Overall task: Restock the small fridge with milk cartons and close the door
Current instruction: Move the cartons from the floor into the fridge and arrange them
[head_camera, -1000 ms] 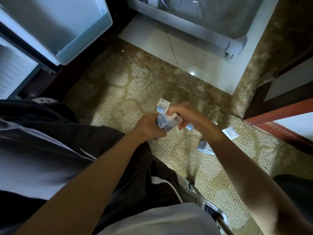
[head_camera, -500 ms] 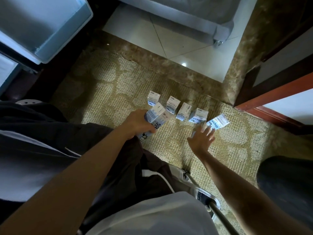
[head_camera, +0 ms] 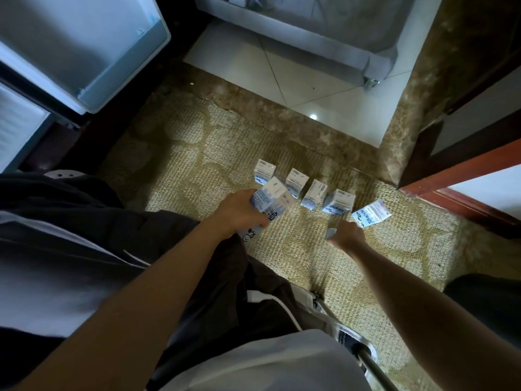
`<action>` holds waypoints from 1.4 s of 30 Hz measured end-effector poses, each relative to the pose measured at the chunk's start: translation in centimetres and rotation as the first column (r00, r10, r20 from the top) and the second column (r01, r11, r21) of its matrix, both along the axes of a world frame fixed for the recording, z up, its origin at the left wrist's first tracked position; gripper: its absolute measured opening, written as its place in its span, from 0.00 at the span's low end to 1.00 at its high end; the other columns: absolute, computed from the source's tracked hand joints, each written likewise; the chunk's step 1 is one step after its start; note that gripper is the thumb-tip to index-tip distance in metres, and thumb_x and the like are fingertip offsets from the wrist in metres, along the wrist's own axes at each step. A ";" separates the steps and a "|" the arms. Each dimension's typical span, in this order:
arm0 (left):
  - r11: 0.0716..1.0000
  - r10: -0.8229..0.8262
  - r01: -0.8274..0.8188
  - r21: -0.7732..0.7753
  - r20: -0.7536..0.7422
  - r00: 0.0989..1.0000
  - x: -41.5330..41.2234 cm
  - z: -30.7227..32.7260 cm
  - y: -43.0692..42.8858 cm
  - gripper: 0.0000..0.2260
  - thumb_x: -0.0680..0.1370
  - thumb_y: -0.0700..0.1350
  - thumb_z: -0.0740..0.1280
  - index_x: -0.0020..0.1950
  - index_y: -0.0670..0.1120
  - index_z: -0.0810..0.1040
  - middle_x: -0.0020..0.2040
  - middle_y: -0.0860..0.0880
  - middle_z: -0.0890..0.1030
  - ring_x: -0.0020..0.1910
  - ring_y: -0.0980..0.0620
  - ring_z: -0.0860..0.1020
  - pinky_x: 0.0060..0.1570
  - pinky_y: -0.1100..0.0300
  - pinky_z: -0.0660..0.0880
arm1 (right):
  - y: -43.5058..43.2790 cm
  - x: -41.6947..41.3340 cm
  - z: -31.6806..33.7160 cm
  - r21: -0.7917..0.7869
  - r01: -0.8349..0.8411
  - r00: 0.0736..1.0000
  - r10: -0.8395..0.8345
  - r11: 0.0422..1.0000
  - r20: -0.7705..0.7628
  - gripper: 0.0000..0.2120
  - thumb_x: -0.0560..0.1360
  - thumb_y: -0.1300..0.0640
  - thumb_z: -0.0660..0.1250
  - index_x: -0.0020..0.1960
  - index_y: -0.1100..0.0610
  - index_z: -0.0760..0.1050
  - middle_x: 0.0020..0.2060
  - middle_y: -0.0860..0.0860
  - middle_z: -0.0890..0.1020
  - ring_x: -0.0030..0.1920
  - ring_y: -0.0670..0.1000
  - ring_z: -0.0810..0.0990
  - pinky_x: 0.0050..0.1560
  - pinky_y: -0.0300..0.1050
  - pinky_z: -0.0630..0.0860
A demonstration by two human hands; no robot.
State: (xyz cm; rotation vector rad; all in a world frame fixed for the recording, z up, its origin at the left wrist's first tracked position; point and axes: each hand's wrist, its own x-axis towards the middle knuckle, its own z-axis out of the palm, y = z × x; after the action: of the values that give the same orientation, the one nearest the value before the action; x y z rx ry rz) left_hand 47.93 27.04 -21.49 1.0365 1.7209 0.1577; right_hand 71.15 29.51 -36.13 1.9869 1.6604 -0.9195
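Cartons (head_camera: 315, 194) are stood in a row on the rug (head_camera: 197, 165); one is gripped in the left hand (head_camera: 239, 213); another, judged light and stiff-sided, is enclosed by the right hand (head_camera: 348, 238) fingers.

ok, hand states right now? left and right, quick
Left hand: closed around milk cartons.
Right hand: closed low over the carpet, on a partly hidden small carton.

Left arm: extended forward and down, forearm bare.
Left hand (head_camera: 239, 213): fingers curled, closed in a grip.
Right arm: extended forward, lower and to the right.
Right hand (head_camera: 348, 235): knuckles up, fingers curled under; grip state undetermined.
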 end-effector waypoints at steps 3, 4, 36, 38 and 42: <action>0.998 0.066 -0.066 0.005 0.032 0.997 -0.3 -0.2 0.0 0.19 0.69 0.38 0.72 0.60 0.45 0.76 0.53 0.45 0.81 0.50 0.45 0.80 0.52 0.51 0.78 | 1.1 -1.4 1.1 -0.050 -0.154 0.985 0.157 0.987 0.076 0.20 0.72 0.56 0.68 0.62 0.62 0.70 0.56 0.56 0.80 0.57 0.55 0.79 0.54 0.44 0.76; 0.995 0.096 -0.097 0.012 0.041 0.995 -0.4 -0.3 0.0 0.19 0.69 0.38 0.72 0.60 0.46 0.76 0.53 0.45 0.81 0.50 0.46 0.80 0.52 0.52 0.77 | 1.5 -2.0 1.3 -0.062 -0.192 0.979 0.195 0.980 0.061 0.22 0.71 0.55 0.68 0.63 0.60 0.70 0.58 0.55 0.79 0.59 0.54 0.78 0.56 0.44 0.75; 0.052 0.890 -0.874 0.484 0.374 0.260 -30.1 16.2 -4.4 0.05 0.71 0.41 0.70 0.40 0.44 0.73 0.31 0.46 0.76 0.27 0.49 0.74 0.26 0.63 0.70 | 5.8 -44.9 29.8 0.634 -0.294 0.460 0.687 0.715 -0.562 0.16 0.67 0.49 0.70 0.51 0.56 0.74 0.42 0.50 0.76 0.43 0.51 0.74 0.35 0.39 0.68; 0.035 0.896 -0.874 0.485 0.373 0.242 -32.2 16.7 -5.6 0.06 0.71 0.41 0.70 0.43 0.42 0.74 0.32 0.45 0.76 0.28 0.49 0.74 0.26 0.62 0.69 | 4.8 -47.7 30.5 0.645 -0.282 0.421 0.696 0.710 -0.582 0.15 0.67 0.50 0.70 0.50 0.55 0.75 0.41 0.49 0.76 0.43 0.51 0.75 0.33 0.36 0.67; 0.006 0.917 -0.878 0.478 0.348 0.196 -36.5 17.0 -8.2 0.06 0.71 0.40 0.70 0.39 0.42 0.73 0.31 0.45 0.74 0.26 0.49 0.71 0.24 0.64 0.68 | 3.4 -53.0 31.0 0.654 -0.262 0.365 0.700 0.710 -0.614 0.14 0.66 0.51 0.69 0.49 0.55 0.75 0.39 0.47 0.76 0.44 0.50 0.77 0.33 0.38 0.67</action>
State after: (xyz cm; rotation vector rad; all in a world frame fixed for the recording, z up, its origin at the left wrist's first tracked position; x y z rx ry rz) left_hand 11.42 18.88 -4.51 0.0515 2.2134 1.6821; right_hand 18.11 32.92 -5.17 0.9767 3.0645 -1.4412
